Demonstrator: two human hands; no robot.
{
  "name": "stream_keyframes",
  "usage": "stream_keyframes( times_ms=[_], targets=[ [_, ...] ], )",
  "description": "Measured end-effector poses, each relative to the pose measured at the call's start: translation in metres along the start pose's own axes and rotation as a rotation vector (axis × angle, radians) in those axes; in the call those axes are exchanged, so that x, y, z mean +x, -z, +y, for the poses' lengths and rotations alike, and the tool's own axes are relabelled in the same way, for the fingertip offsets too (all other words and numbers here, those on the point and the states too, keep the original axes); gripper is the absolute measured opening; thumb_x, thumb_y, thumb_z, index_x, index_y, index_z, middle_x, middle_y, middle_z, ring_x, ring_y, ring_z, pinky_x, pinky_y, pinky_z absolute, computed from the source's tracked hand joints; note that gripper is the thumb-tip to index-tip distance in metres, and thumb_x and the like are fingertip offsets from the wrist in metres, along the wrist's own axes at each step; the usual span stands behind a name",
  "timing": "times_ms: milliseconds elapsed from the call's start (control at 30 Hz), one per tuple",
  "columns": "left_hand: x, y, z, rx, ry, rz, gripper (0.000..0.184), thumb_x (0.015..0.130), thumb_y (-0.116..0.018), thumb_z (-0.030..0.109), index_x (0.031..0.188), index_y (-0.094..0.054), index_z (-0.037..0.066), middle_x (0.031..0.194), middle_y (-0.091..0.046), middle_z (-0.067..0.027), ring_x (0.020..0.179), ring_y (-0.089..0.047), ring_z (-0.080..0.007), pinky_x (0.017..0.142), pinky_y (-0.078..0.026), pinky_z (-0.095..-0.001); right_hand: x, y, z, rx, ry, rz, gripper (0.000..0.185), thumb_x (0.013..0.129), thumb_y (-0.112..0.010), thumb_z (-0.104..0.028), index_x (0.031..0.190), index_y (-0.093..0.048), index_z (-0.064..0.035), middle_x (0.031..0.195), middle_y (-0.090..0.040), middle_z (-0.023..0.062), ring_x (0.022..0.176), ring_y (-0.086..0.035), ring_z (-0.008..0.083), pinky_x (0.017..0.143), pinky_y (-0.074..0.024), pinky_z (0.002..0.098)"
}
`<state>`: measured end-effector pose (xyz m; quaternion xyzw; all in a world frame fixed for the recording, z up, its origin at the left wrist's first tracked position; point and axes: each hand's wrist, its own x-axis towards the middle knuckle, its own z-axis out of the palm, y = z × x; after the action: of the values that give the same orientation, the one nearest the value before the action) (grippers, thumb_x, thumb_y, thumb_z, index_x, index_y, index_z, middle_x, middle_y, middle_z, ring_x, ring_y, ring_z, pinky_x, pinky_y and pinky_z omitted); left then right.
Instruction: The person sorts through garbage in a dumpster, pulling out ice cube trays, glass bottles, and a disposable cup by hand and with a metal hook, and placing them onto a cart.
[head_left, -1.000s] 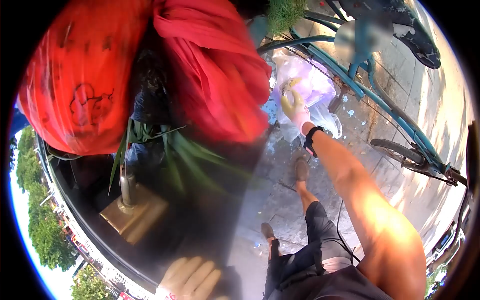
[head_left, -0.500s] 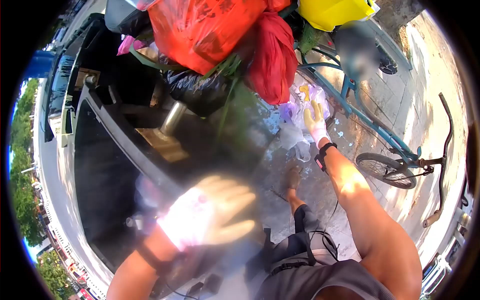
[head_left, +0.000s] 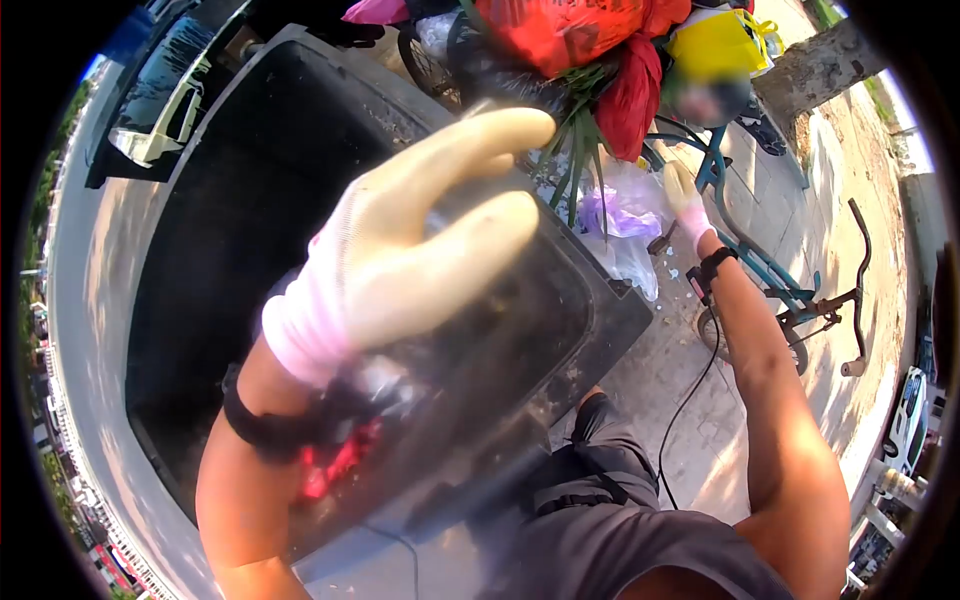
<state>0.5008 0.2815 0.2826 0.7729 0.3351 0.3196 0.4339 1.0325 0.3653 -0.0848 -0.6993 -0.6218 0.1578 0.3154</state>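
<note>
My left hand (head_left: 430,230), in a cream-coated glove with a pink cuff, hovers over the large dark bin (head_left: 610,335). Its fingers and thumb are apart, with nothing between them. Inside the bin, below my left wrist, some red and clear rubbish (head_left: 340,460) appears blurred. My right hand (head_left: 686,205), gloved the same way, reaches out beside white and purple plastic bags (head_left: 622,212) on the ground. Its fingers are stretched out and seem to hold nothing; whether they touch the bags I cannot tell.
Beyond the bin are a bright red bag (head_left: 560,30), a darker red bag (head_left: 630,100), a black bag (head_left: 495,60), a yellow bag (head_left: 712,45) and long green leaves (head_left: 580,140). A teal bicycle (head_left: 765,265) stands at right, near a tree trunk (head_left: 820,68). A cable hangs beside my right arm.
My left hand has risen and its fingers have spread. The bin now fills more of the view, its near corner by my legs. The coloured bags sit higher and further right in view.
</note>
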Motion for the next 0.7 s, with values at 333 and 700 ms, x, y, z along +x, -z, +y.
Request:
stream_keyframes(
  times_ms=[333,700],
  targets=[
    [-0.32,0.163,-0.144,0.343,0.843,0.518,0.05,0.107,-0.064,0.027,0.149,-0.061,0.0,0.149,-0.066,-0.0176,0.14,-0.061,-0.0295,0.119,-0.044,-0.0366,-0.096,0.12,-0.363,0.418,-0.268,-0.551,0.064,0.11,-0.059,-0.048,0.159,-0.049,-0.0086,0.153,-0.059,0.0092,0.136,-0.061,0.0224,0.11,-0.0487,0.0401],
    [-0.371,0.106,-0.121,0.223,1.181,0.022,0.043,0.101,-0.06,0.027,0.137,-0.069,0.003,0.125,-0.075,-0.0206,0.123,-0.069,-0.0351,0.108,-0.05,-0.0368,-0.189,0.069,-0.387,-0.074,-0.013,-0.234,0.054,0.101,-0.069,-0.038,0.143,-0.065,-0.0038,0.136,-0.071,0.0214,0.126,-0.068,0.0329,0.109,-0.0518,0.0409]
  ],
)
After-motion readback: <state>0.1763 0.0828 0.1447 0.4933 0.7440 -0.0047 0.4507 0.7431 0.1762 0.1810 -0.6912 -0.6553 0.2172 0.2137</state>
